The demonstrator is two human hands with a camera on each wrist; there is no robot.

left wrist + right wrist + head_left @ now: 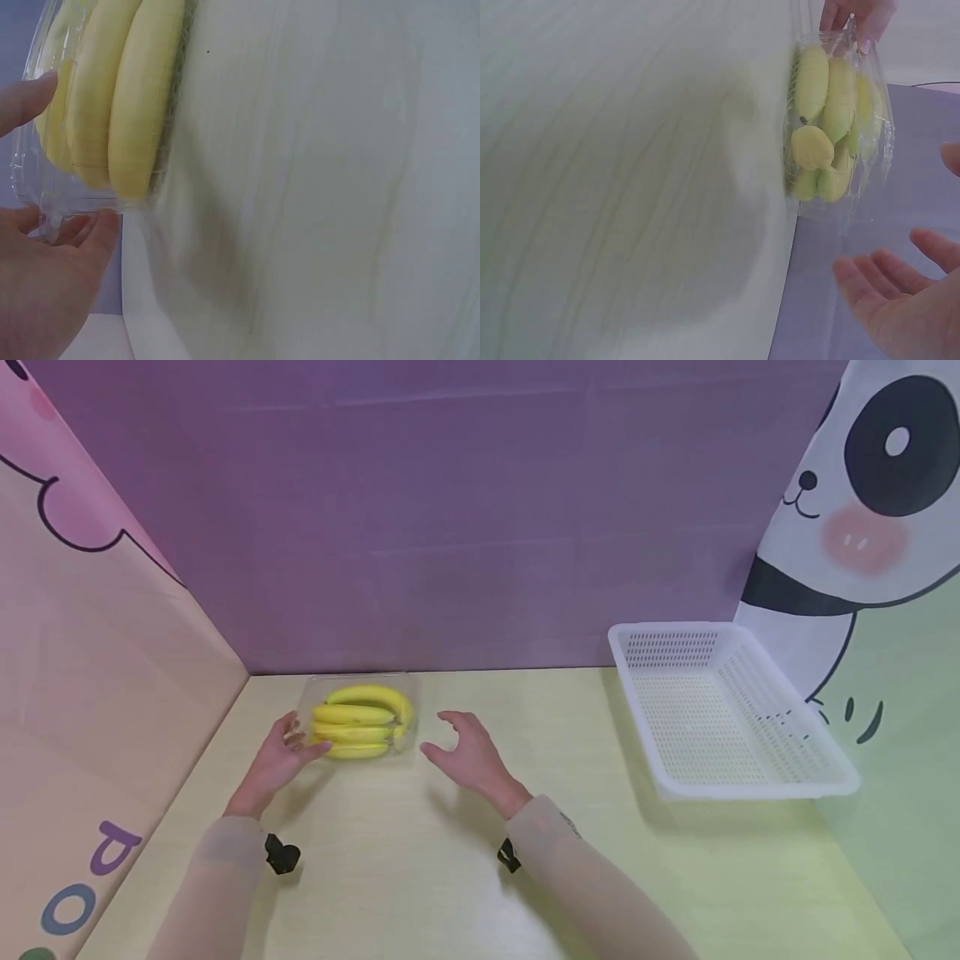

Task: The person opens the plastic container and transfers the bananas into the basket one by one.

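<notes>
A clear plastic clamshell box [414,693] sits near the back edge of the table, toward the left. Several yellow bananas [352,715] lie inside it. My left hand [276,762] grips the box's left end, its thumb [30,101] over the lid side and the fingers at the rim. On the other side, my right hand [474,760] is held above the table, a short gap from the box's right end. Its thumb and fingers are spread apart with nothing between them, as the right wrist view also shows.
A white perforated plastic basket [750,792] stands at the right, against the panda-print side wall [840,568]. A purple backdrop [480,527] rises behind the pale wooden tabletop [390,877]. A printed panel [90,652] borders the left.
</notes>
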